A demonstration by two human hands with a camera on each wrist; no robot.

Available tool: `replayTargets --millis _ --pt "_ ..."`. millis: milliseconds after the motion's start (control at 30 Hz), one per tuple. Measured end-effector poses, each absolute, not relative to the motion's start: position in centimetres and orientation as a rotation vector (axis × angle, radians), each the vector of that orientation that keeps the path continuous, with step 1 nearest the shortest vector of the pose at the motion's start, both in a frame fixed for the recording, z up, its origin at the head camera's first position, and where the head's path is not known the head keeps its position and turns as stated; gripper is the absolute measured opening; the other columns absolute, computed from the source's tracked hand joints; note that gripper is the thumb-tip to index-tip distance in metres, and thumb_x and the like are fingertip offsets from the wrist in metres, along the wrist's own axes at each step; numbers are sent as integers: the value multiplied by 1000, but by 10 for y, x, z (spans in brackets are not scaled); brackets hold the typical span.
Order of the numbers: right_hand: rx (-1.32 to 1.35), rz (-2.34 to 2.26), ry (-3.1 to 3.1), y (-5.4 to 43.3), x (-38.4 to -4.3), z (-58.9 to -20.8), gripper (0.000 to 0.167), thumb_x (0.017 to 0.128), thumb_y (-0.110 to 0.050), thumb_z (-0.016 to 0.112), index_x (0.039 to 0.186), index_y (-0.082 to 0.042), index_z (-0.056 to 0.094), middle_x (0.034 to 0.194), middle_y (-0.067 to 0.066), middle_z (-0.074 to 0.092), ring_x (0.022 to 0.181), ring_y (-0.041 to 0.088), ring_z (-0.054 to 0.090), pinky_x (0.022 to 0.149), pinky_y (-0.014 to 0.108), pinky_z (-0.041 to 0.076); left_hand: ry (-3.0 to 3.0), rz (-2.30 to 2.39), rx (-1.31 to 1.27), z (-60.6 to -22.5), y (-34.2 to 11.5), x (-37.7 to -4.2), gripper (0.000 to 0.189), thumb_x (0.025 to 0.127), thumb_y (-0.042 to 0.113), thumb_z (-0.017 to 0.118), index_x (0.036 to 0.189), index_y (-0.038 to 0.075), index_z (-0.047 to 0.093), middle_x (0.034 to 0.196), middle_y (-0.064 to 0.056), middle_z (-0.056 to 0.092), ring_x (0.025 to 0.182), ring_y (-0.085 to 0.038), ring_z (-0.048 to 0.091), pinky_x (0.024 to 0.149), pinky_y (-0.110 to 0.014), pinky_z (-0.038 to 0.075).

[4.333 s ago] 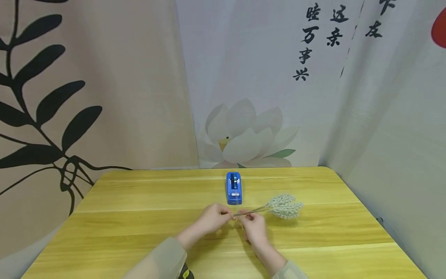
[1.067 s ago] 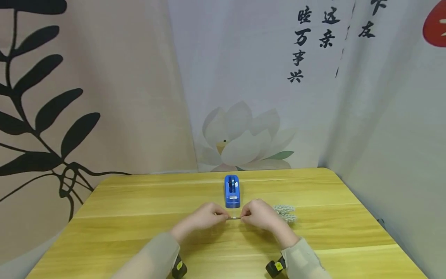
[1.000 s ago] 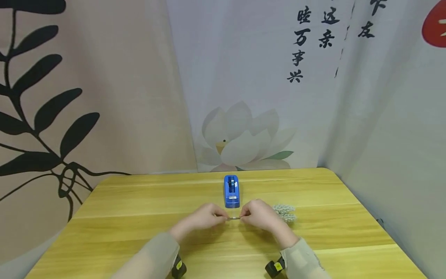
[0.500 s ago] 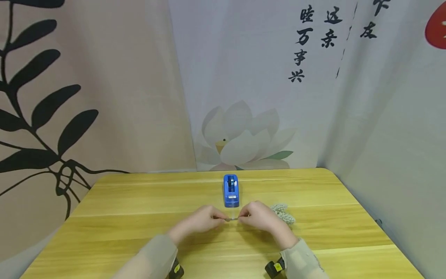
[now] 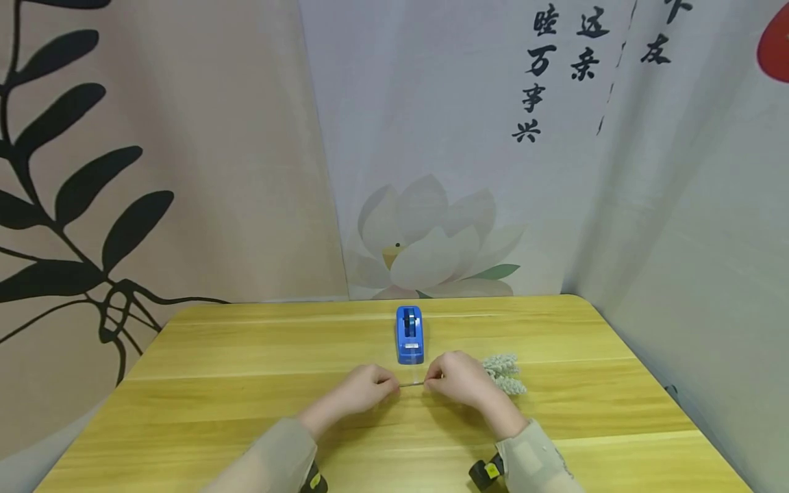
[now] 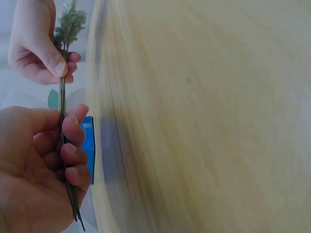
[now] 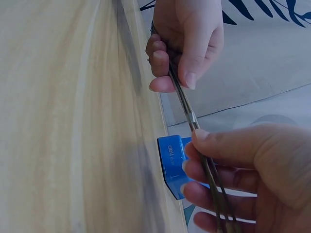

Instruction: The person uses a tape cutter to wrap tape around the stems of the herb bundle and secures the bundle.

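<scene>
A bunch of dried flowers (image 5: 504, 374) with pale green heads lies crosswise between my two hands. My left hand (image 5: 368, 389) pinches the lower stems (image 6: 62, 97) between thumb and index finger, the other fingers curled around them. Nearer the heads, my right hand (image 5: 459, 378) pinches the same stems with thumb and fingers. In the right wrist view, a shiny clear band of tape (image 7: 192, 118) sits on the stems between the hands. A blue tape dispenser (image 5: 409, 335) stands just beyond the hands, and a clear strip stretches from its front toward the stems.
The wooden table (image 5: 246, 356) spreads to both sides of the hands. Behind it hangs a curtain (image 5: 246, 171) with printed leaves, a lotus and dark characters. Dark wrist devices (image 5: 485, 472) show below the sleeves.
Since the oldest frame, my right hand has moved over the stems from above, partly covering the flower heads. In the last half second, the fingertips have drawn slightly apart.
</scene>
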State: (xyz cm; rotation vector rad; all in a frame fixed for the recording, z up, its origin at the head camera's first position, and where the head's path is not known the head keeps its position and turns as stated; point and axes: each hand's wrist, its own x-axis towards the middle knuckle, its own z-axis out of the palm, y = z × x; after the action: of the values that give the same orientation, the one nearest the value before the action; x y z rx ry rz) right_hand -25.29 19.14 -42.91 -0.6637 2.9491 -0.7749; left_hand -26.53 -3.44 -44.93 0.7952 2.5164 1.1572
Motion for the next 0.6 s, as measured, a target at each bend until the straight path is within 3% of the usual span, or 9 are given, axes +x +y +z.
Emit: replayTargets --millis 333,600 --pt "-648 -749 2962 187 -255 -426 8 83 -18 75 75 -17 73 75 -11 66 64 6 52 62 29 48 2507 1220 723 -446 -37 -263 22 97 19 59 87 7 74 66 -1 60 46 -6 40 42 -20 33" --pt "-672 -772 2853 190 -261 -420 9 81 -16 75 75 -18 68 73 -11 61 66 9 53 65 31 48 2485 1296 638 -444 -37 -263 19 93 21 66 90 6 77 61 -4 58 44 -7 38 42 -21 31"
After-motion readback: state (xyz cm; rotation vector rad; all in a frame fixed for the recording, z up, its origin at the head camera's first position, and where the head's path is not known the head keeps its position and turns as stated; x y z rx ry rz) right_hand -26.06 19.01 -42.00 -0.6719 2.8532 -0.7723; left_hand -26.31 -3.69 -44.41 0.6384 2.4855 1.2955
